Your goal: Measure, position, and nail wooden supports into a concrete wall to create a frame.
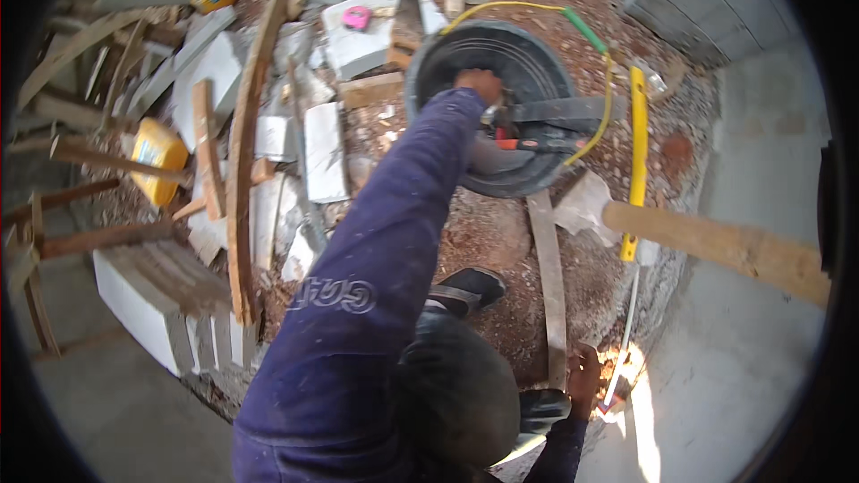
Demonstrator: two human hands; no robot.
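right hand (pixel 583 380) grips wood strip (pixel 550 277); left hand (pixel 479 83) in black tub (pixel 528 63).

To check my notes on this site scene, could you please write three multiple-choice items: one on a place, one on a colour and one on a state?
1. Where is the left hand?
A. inside the black tub
B. on a shoe
C. on a white block

2. What colour is the long bar right of the tub?
A. red
B. yellow
C. blue

3. How is the right hand?
A. raised in the air
B. on the lower end of the flat strip
C. holding a hammer

Key: 1 A, the sleeved arm reaches into the tub; 2 B, the bar is plainly yellow; 3 B, the hand lies on the strip's end.
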